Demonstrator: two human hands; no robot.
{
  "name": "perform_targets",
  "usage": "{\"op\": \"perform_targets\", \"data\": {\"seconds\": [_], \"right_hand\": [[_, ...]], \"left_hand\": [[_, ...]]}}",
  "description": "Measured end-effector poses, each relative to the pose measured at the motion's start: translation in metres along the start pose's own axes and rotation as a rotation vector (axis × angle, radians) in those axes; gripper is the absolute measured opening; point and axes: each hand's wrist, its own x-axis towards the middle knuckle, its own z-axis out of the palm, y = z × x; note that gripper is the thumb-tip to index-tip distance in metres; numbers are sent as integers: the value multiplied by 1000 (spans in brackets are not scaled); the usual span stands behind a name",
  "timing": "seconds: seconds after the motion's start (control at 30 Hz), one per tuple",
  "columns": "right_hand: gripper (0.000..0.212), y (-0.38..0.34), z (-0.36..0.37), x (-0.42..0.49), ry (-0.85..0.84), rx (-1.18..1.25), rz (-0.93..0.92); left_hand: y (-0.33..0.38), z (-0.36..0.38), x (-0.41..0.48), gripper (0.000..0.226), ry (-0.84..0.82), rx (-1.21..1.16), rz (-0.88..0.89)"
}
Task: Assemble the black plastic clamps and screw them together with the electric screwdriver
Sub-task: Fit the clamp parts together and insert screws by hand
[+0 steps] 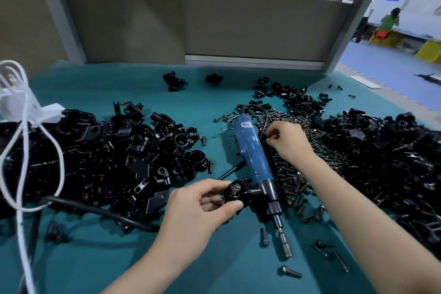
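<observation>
The left hand [202, 207] curls thumb and fingers round a black clamp [236, 194] with a bolt seated in it, just beside the blue electric screwdriver [253, 157] lying on the green surface [210, 110]. The right hand [287, 138], fingers bent, pinches a screw [266, 138] at the screw pile [288, 181].

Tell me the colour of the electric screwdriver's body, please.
Blue, with a black front section; the electric screwdriver shows in the head view.
</observation>
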Motion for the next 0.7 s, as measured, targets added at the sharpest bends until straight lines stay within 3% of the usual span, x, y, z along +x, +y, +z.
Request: {"op": "perform_targets", "data": {"seconds": [0.1, 0.17, 0.3, 0.43, 0.57, 0.7], "right_hand": [[10, -2, 1, -2, 44, 18, -27], [8, -3, -6, -7, 119, 166, 20], [11, -15, -35, -34, 164, 857, 182], [24, -31, -56, -71, -32, 1365, 227], [25, -40, -67, -94, -100, 1477, 151], [18, -47, -73, -106, -91, 1408, 67]], "left_hand": [[1, -1, 0, 31, 1, 4, 11], [1, -2, 0, 31, -2, 7, 17], [1, -2, 1, 34, -27, 1, 22], [0, -1, 1, 34, -21, -43, 18], [0, 0, 2, 36, -16, -49, 21], [0, 1, 2, 37, -19, -67, 27]]}}
